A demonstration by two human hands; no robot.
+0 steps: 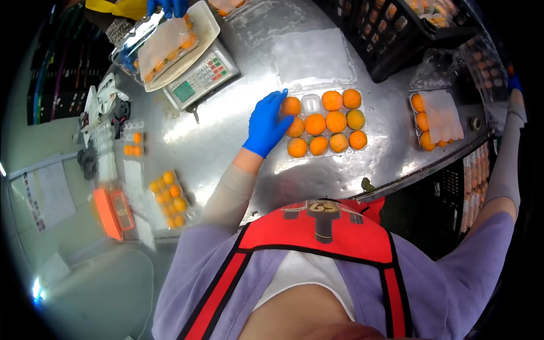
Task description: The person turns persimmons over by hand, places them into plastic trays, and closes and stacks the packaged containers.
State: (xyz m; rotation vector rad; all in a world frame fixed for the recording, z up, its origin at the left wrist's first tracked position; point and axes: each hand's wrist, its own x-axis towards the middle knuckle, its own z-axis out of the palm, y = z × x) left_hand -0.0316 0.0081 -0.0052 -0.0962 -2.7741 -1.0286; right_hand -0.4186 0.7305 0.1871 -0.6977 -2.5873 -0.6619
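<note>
My left hand (266,122), in a blue glove, lies against the left edge of a clear plastic fruit tray (311,103). Its thumb and forefinger are spread around an orange (290,106) in the upper row. Several oranges fill the tray, and one upper-row cell is bare. The tray's lid (313,56) lies folded back, with a white sheet on it. At the far right edge, my stretched-out right hand (514,83), also blue-gloved, is near a bit of orange colour; its fingers are mostly hidden in the dark rim.
A co-worker's gloved hands (167,7) handle a fruit pack (164,48) on a weighing scale (201,76). A black crate (391,34) stands at upper right. Another tray of oranges (422,122) sits right of mine. More orange trays (168,198) and an orange device (110,212) are at left.
</note>
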